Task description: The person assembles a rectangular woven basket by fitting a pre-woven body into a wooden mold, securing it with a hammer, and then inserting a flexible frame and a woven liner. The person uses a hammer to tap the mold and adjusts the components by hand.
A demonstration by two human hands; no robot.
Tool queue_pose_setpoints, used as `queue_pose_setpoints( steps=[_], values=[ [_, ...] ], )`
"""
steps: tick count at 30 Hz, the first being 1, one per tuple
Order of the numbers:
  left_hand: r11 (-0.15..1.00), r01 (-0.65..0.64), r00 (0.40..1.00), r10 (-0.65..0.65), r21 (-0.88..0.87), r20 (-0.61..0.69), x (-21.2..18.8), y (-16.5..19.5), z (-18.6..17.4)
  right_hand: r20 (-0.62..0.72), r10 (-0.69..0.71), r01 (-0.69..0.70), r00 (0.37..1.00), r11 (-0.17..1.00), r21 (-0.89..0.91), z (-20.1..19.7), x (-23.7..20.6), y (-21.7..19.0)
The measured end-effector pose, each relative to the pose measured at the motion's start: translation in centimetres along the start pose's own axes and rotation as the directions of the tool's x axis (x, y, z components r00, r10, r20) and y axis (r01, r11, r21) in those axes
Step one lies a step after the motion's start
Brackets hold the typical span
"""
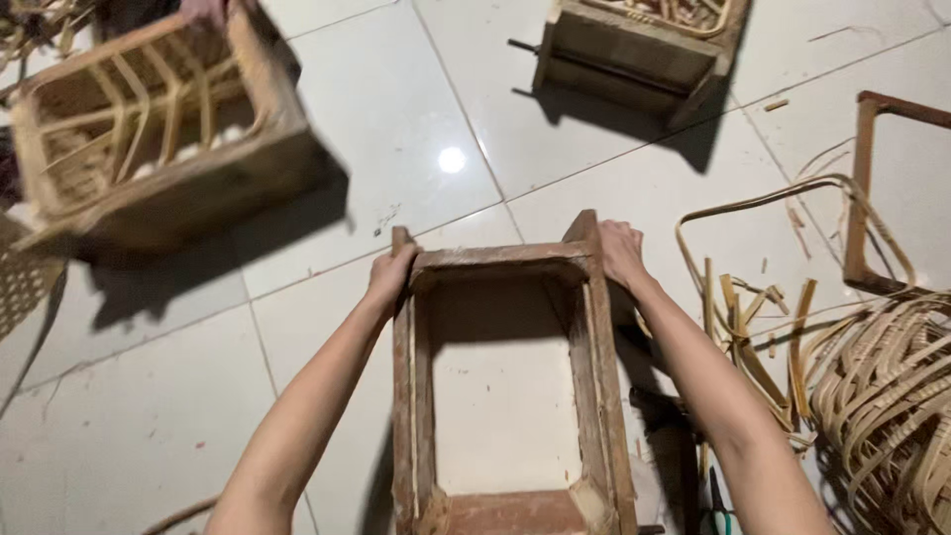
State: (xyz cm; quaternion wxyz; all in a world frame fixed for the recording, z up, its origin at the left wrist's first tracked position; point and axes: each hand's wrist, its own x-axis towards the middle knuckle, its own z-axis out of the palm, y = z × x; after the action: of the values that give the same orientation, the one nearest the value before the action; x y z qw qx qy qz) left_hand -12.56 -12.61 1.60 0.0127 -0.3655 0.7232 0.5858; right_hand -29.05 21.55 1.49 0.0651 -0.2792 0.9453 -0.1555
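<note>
Nearest in the scene, an open wooden frame [505, 381], a bottomless box of worn boards, is standing on the pale tiled floor [149, 416], which is showing through its middle. Both bare forearms are reaching from the near edge toward its far end. The left hand [388, 275] is clenching the frame's far left corner post, fingers wrapping over the top of it. The right hand [620, 254] is gripping the far right corner in the same way, knuckles bending over the outer edge.

Just right of the frame, near the right forearm, a small tool with green handles [717, 507] is lying on the tiles, partly hidden by the arm. Further right, a bundle of flat cane strips [887, 396] is curling in a loose heap, with short cut pieces [738, 307] scattering between it and the frame. Beyond them a long strip [783, 193] is arching over the floor beside a bare wooden frame piece [864, 178].

At the far left, a second frame with woven cane [149, 129] is tilting on its side, and another person's hand [203, 10] is touching its top edge. At the far centre, a third frame [634, 50] is sitting with cane inside it.
</note>
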Motion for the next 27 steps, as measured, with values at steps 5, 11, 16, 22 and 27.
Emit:
queue_pose_setpoints(
  steps=[5, 11, 16, 22, 27],
  values=[
    [0.989, 0.130, 0.989, -0.134, 0.068, 0.055, 0.3, 0.4, 0.2, 0.250, 0.227, -0.185, 0.941, 0.966, -0.179, 0.3, 0.5, -0.6],
    [0.990, 0.107, 0.965, -0.081, -0.093, 0.250, -4.9, -0.2, -2.1, -0.156, -0.038, 0.051, 0.987, 0.995, 0.083, 0.3, -5.2, 1.3],
    [0.930, 0.309, 0.872, -0.360, 0.199, 0.331, -22.7, -8.8, -5.2, 0.594, 0.259, -0.647, 0.762, 0.355, 0.675, 2.2, -28.1, 0.4],
    [0.986, 0.156, 0.970, -0.142, -0.054, 0.198, -27.2, -17.9, -1.7, 0.713, 0.151, -0.674, 0.685, 0.505, 0.540, 4.8, -38.1, -2.5],
    [0.994, -0.113, 0.989, 0.111, 0.009, 0.096, -21.0, -16.6, -2.3, 0.544, 0.174, -0.485, 0.821, 0.716, 0.503, 4.5, -28.7, -2.9]
  ],
)
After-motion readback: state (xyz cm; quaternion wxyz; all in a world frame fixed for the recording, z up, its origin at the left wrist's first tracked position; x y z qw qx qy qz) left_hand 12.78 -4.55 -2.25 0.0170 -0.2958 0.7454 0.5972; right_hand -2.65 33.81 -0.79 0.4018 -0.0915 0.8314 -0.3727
